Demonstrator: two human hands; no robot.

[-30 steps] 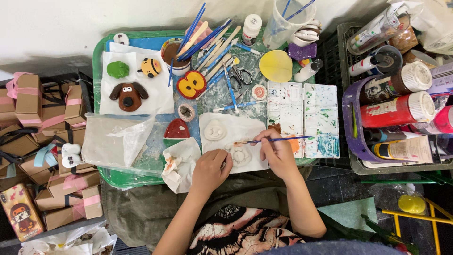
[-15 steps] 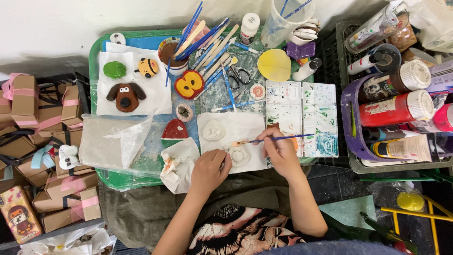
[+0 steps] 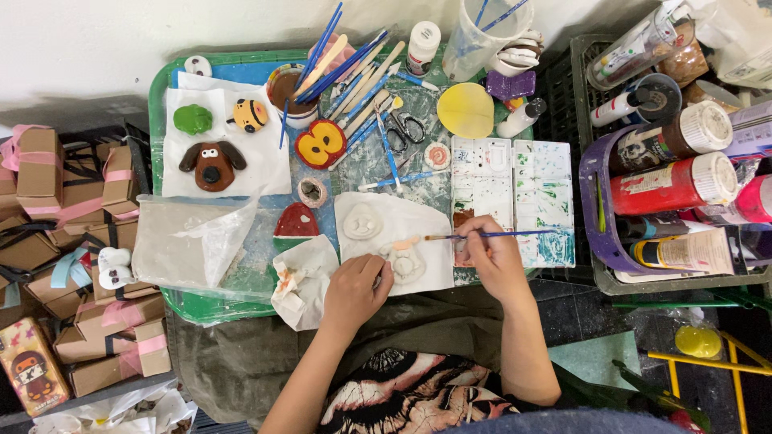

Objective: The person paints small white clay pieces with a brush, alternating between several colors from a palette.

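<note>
A: What's being worked on?

B: Small white clay figure (image 3: pixel 404 259), unpainted, lying on a white paper sheet (image 3: pixel 426 221) at the near edge of the green tray (image 3: pixel 157 104), abt mid-scene.

A: Hands?

B: Left hand (image 3: pixel 354 291) curled, fingers resting on the figure's left side, steadying it. Right hand (image 3: pixel 494 259) pinches a thin blue-handled brush (image 3: pixel 482 235), held nearly level; its tip sits just above the figure's top, looks like touching but can't tell for sure.

A: Anything else on that sheet?

B: 2nd white clay piece (image 3: pixel 363 222), round, just far-left of the figure, apart from it.

A: Around the sheet?

B: Right: white paint palette (image 3: pixel 515 189) w/ green, blue and brown smears, the right hand partly over its near edge. Left: red-and-green clay piece (image 3: pixel 296 222), and a crumpled stained tissue (image 3: pixel 301 277) beside the left hand. Further left, a clear plastic bag (image 3: pixel 189 241).

A: Far side of the tray?

B: Bunch of brushes (image 3: pixel 354 68) lying fanned out, small scissors (image 3: pixel 408 127), yellow disc (image 3: pixel 466 110), red-and-yellow owl-like piece (image 3: pixel 320 145). Far left, on another white sheet: brown dog face (image 3: pixel 212 164), green blob (image 3: pixel 192 119), yellow bee (image 3: pixel 249 115).

A: Off the tray?

B: Right: purple basket (image 3: pixel 599 209) w/ paint bottles (image 3: pixel 671 185). Left: cardboard gift boxes (image 3: pixel 72 209) w/ pink ribbon.
</note>
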